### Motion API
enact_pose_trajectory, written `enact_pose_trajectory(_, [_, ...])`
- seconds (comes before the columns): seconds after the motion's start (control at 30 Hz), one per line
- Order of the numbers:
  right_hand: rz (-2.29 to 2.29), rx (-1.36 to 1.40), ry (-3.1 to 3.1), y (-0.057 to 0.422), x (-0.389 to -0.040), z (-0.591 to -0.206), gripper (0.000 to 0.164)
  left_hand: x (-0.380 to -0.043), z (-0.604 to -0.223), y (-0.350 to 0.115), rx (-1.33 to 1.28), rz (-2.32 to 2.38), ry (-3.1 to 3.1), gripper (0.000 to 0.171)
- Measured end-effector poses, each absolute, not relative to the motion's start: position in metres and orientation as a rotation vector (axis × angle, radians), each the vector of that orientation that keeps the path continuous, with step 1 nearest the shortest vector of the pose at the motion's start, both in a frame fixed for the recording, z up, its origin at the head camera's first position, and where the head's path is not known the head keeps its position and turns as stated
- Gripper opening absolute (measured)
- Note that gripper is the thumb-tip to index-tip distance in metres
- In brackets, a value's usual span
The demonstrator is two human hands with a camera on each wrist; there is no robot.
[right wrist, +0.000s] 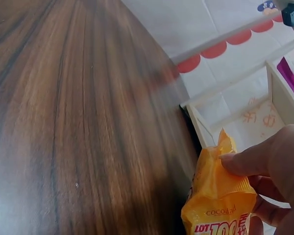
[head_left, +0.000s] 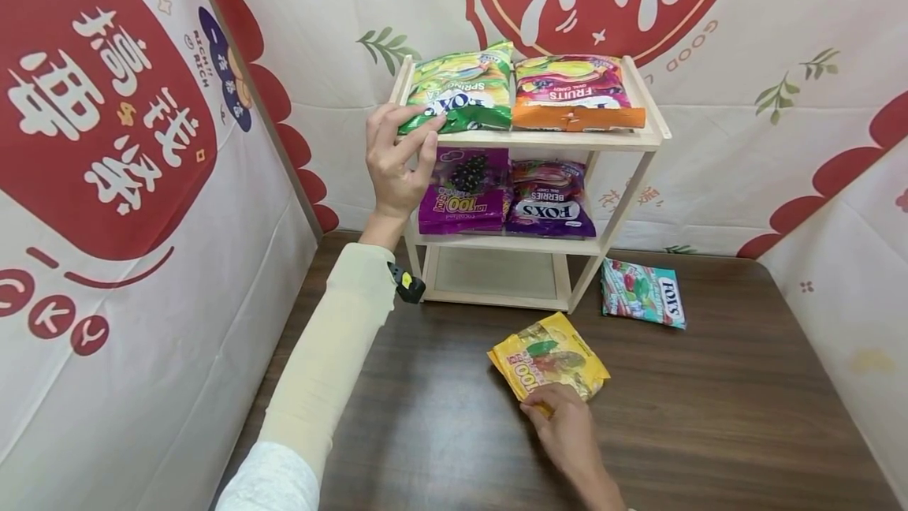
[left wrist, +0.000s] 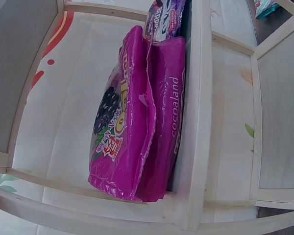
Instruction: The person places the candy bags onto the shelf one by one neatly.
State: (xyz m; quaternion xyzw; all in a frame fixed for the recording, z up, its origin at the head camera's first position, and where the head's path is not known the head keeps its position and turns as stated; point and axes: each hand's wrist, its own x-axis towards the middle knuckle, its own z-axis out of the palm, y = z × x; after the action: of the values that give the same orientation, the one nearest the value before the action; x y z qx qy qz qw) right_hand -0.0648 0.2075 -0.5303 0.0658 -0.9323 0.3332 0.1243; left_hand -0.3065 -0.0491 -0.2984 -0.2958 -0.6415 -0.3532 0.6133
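My right hand [head_left: 565,432] pinches the near corner of a yellow candy bag [head_left: 549,357] in front of the shelf; the right wrist view shows thumb and fingers gripping the bag's [right wrist: 218,196] edge. At the rack's upper left, my left hand [head_left: 403,152] touches the front of a green candy bag [head_left: 464,89] with its fingers extended. Beside that one lies an orange and red candy bag [head_left: 574,93]. On the middle shelf are a purple grape candy bag [head_left: 464,192] and a dark purple berries bag [head_left: 552,199]. The left wrist view shows the purple bag [left wrist: 125,122] close up.
The light wooden rack [head_left: 489,241] stands at the back of the brown table [head_left: 440,416]. A teal candy bag [head_left: 641,292] lies to its right on the table. Printed white cloth [head_left: 780,6] walls the table in at the back and sides.
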Motion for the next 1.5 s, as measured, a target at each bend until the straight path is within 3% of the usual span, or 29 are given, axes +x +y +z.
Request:
enact_pose_trajectory(1.23, [1.164, 0.748, -2.514, 0.182, -0.063, -0.533, 0.019, -0.307, -0.299, -0.050, -0.683, -0.813, -1.465, 0.025])
enact_pose_trajectory(1.5, [1.189, 0.471, -2.558, 0.182, -0.065, -0.528, 0.019, -0.307, -0.299, -0.050, -0.689, -0.814, -1.462, 0.024])
